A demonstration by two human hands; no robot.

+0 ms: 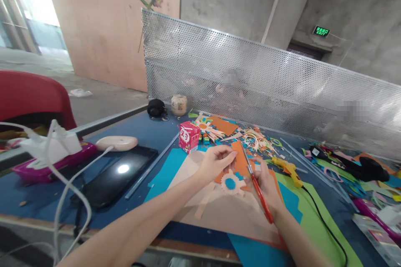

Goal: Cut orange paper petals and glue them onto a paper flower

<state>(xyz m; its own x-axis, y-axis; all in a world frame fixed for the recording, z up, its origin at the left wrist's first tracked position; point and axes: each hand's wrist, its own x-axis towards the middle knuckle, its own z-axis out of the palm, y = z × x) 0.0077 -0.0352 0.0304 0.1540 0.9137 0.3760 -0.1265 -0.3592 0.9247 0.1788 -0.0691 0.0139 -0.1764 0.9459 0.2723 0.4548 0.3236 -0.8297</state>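
Observation:
Pinched between the fingers of my left hand is a piece of orange paper, held up over the work sheets. My right hand grips red-handled scissors, their blades pointing up along the paper's right edge. Whether the blades are parted is hard to make out. Just below both hands a pale peach paper cutout with a notched rim and a blue centre lies on a large peach sheet. A narrow peach strip rests to its left.
Behind my hands stand a pink box and a heap of paper scraps. A yellow glue gun with a black cord lies right. Left are a black phone and white cables. A perforated metal screen borders the table.

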